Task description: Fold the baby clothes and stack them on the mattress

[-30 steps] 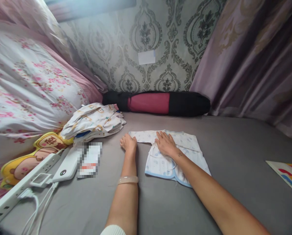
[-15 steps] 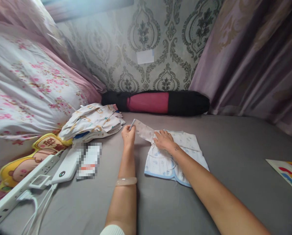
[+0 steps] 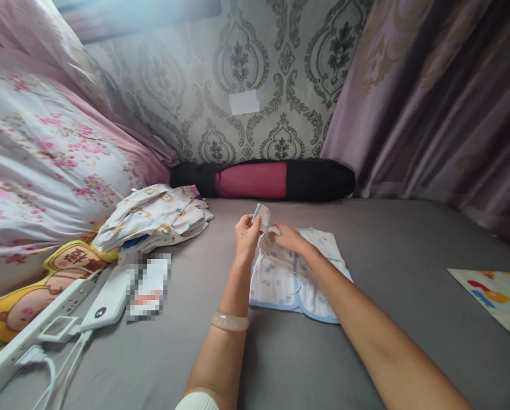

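A small white baby shirt [image 3: 276,279] with a pale print, blue edging and a tie string lies spread on the grey bed sheet. Its left sleeve is lifted and bent upward. My left hand [image 3: 247,236] pinches the blue-edged cuff of that sleeve between thumb and fingers. Close beside it, my right hand [image 3: 289,238] has its fingers curled at the sleeve near the shoulder, gripping the cloth; the fingertips are partly hidden in the folds.
At left are a pile of folded clothes [image 3: 152,219], a yellow pig cushion [image 3: 28,302], a power strip [image 3: 33,336], a white power bank [image 3: 105,302] and a blurred packet [image 3: 150,287]. A black and pink roll bag [image 3: 255,180] lies along the wall. A colourful sheet [image 3: 494,296] is at right.
My left hand has carried the cuff rightward, close to my right hand, so the outstretched sleeve is now bunched and bent. My right hand's fingers have curled in. The view has shifted slightly.
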A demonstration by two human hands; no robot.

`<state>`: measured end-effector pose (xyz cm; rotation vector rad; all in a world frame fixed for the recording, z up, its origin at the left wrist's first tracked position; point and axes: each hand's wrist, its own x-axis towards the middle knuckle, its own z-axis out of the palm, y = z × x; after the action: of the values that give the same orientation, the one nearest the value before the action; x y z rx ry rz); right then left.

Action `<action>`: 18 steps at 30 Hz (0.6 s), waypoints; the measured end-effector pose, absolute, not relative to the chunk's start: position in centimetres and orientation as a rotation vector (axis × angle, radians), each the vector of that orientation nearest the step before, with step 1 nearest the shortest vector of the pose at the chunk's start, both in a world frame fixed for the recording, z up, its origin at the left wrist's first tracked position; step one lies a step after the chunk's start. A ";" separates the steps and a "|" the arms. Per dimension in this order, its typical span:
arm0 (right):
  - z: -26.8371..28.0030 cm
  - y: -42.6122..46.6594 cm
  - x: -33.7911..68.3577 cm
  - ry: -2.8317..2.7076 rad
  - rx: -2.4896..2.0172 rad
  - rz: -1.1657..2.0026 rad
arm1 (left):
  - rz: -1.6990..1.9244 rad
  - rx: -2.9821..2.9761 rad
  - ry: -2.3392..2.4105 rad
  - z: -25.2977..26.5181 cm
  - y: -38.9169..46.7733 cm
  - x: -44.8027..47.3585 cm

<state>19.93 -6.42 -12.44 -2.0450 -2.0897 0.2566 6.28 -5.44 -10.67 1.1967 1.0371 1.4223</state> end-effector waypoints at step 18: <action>-12.3 -12.9 25.4 -0.624 -1.513 1.258 | 1.209 1.686 1.165 -15.2 -8.2 12.4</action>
<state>25.39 -12.88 -12.33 -1.5126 -0.6242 1.2579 12.38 -8.24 -15.16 1.6861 1.1654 1.2094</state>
